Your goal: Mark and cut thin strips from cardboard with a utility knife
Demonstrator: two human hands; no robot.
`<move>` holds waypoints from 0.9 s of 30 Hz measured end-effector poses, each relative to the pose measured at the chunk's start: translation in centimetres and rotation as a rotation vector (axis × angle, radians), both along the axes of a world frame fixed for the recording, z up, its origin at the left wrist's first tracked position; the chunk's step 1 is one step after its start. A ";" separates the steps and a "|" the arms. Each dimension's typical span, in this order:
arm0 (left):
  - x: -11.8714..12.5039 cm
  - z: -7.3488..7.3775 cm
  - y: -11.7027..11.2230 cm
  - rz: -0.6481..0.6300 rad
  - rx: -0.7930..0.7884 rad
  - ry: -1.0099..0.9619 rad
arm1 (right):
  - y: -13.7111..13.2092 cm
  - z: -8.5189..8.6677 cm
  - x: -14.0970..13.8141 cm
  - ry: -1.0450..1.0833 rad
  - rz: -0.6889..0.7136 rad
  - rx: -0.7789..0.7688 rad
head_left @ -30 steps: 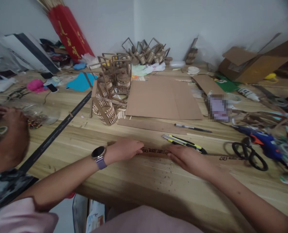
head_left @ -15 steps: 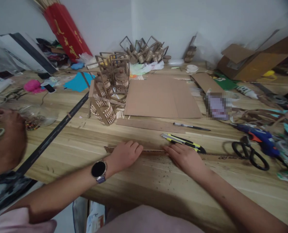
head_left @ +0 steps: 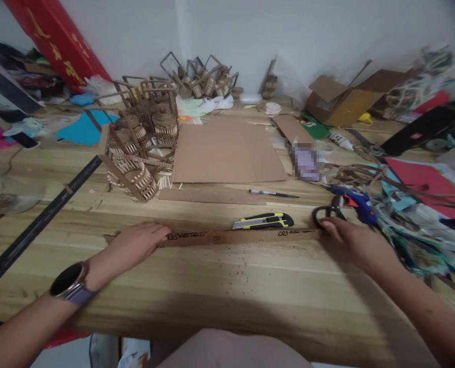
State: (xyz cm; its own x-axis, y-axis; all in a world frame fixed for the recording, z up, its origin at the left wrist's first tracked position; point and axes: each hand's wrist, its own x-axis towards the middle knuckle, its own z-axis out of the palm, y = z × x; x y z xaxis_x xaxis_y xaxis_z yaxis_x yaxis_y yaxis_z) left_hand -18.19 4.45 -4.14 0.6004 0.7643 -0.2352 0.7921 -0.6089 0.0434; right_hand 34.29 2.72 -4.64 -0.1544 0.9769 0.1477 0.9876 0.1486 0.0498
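Note:
A long narrow cardboard strip [head_left: 231,236] with printed marks lies flat across the wooden table [head_left: 227,286]. My left hand [head_left: 135,245] presses flat on its left end, fingers stretched out; a dark watch sits on that wrist. My right hand [head_left: 352,240] rests on the strip's right end, fingers curled down onto it, right beside black scissors [head_left: 325,214]. A yellow-and-black utility knife [head_left: 263,221] lies just behind the strip's middle.
Behind lie a pen [head_left: 273,193], a second cardboard strip [head_left: 212,196], a large cardboard sheet [head_left: 227,152] and stick-built models [head_left: 139,148]. A blue glue gun [head_left: 355,200], paper scraps and an open box [head_left: 342,102] crowd the right. A black bar [head_left: 39,225] crosses the left.
My right hand has slid right along the strip from its middle to its right end. The view has swung right, so the other person at the left is out of sight.

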 end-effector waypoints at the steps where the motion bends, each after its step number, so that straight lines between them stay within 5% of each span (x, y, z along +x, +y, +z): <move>1: 0.1 0.0 0.0 0.005 -0.003 0.001 | -0.1 0.2 0.4 -0.014 -0.026 0.025; 4: 0.4 0.0 0.0 0.006 0.002 -0.004 | -0.4 0.9 -1.0 0.015 0.060 0.061; 8: 0.6 0.1 0.1 -0.020 0.024 -0.023 | -0.1 1.0 -6.9 0.183 0.484 -0.065; 10: 0.6 0.1 0.1 -0.037 0.040 -0.024 | 0.4 0.5 -9.6 0.185 0.569 -0.035; 14: 0.7 -0.3 0.1 -0.066 0.092 -0.033 | 1.2 -1.3 -12.0 0.168 0.628 0.091; 22: 0.6 -2.5 -0.9 -0.151 0.364 0.130 | 0.4 -3.3 -11.3 0.172 0.664 0.264; 27: 1.1 -2.0 -1.1 -0.122 0.400 0.118 | 0.5 -3.9 -11.2 0.187 0.694 0.320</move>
